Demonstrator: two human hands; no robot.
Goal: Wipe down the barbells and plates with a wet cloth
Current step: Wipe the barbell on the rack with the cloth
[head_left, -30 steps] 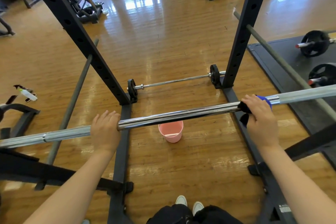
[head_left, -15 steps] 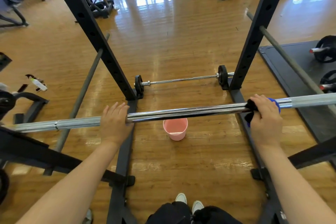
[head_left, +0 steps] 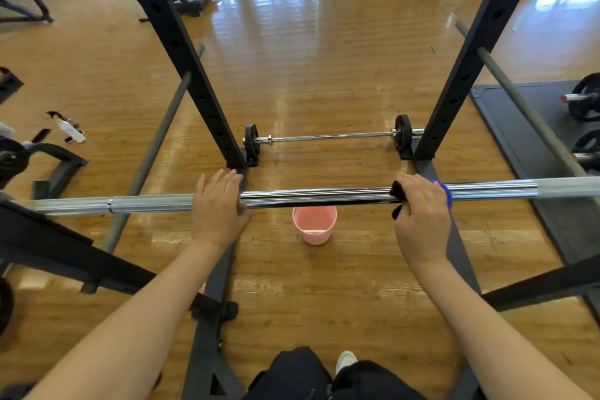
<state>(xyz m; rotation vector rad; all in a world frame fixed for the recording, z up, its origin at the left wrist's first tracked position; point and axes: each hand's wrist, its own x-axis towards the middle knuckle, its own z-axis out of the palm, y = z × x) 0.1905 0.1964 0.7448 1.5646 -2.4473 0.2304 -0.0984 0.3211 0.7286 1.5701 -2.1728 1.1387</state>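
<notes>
While the right hand (head_left: 422, 217) grips a cloth (head_left: 445, 193) around the barbell (head_left: 318, 197), the left hand (head_left: 217, 204) rests flat on it; a pink bucket (head_left: 314, 225) stands below, between rack uprights (head_left: 181, 52).

Racked barbell (head_left: 311, 197): across the near scene, left to right
Bucket (head_left: 314, 225): on the floor, below it
Floor barbell (head_left: 328, 137): farther, between the rack uprights (head_left: 181, 52)

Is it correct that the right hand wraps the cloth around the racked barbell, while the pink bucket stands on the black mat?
Not quite. In the head view the right hand does wrap the cloth around the racked barbell, but the pink bucket stands on the wooden floor, below the bar.
</notes>
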